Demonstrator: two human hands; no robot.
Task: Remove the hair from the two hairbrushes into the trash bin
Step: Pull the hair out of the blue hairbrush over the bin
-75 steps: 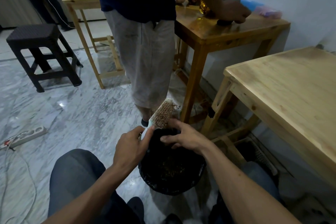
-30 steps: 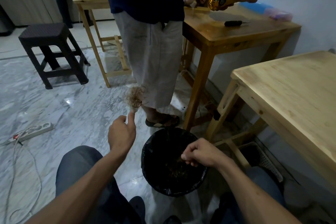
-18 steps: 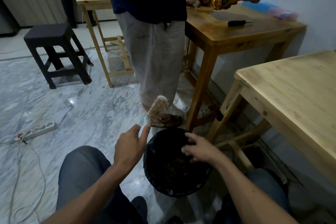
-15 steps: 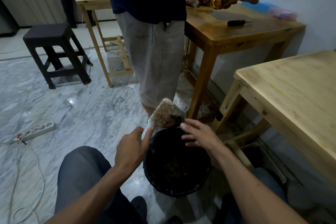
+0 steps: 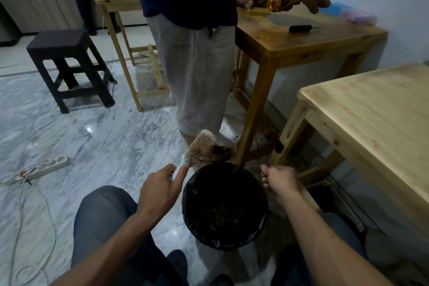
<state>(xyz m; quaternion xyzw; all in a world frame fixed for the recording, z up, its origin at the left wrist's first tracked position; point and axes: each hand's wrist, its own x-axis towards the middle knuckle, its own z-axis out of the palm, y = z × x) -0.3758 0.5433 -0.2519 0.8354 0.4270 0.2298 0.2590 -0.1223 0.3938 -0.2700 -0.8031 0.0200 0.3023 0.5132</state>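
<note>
- We hold the hairbrush [image 5: 201,147] by its handle in our left hand [image 5: 160,189], fingers curled round it, the bristled head tilted up just beyond the far left rim of the trash bin [image 5: 226,206].
- Our right hand [image 5: 279,179] hovers at the bin's right rim with fingers curled together; we cannot tell whether it pinches any hair.
- Hair already lies inside the bin's black liner; some strands seem to cling to the bristles.
- Risk, as we judge it: any strands pulled loose beyond the rim would drop on the marble floor [image 5: 104,137] rather than into the bin.
- A standing person's foot is close behind the brush; a bump could jog it.
</note>
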